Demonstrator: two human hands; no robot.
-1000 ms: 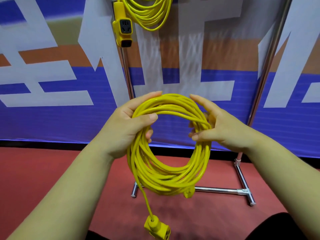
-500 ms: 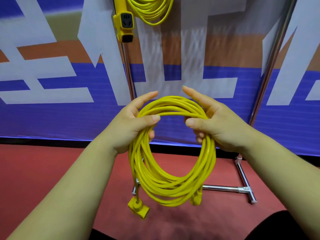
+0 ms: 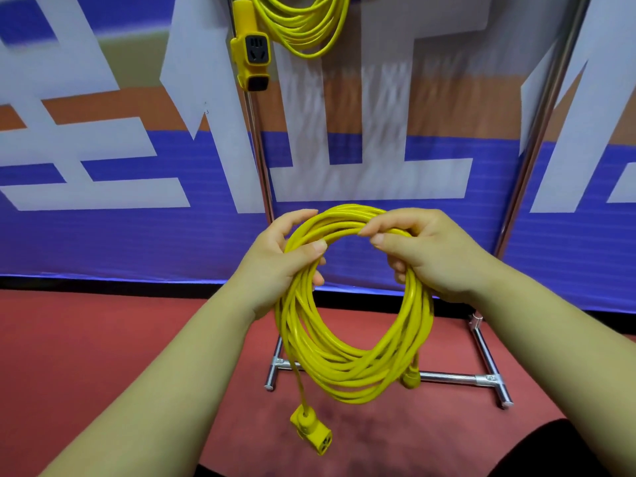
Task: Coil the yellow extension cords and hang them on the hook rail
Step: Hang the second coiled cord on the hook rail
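Both forearms are reaching forward; left hand (image 3: 278, 259) and right hand (image 3: 426, 256) are gripping the top of the coil (image 3: 351, 339), hanging upright before the rack (image 3: 447, 376), socket (image 3: 311, 432) dangling below.

Finding: no text, brand, number or sign can be read in full.

The banner (image 3: 103, 242) spans the background from 9 to 3 o'clock. It carries large white strokes (image 3: 86, 142) on blue and orange bands. These are cropped fragments of oversized characters, and no whole character can be made out.

The yellow socket block (image 3: 253, 60) at 12 o'clock shows dark pin openings on its face. No marking on it can be read.

The end socket (image 3: 313, 432) of the coiled cord (image 3: 344, 373), at 6 o'clock, is too small and blurred to show any moulded print.
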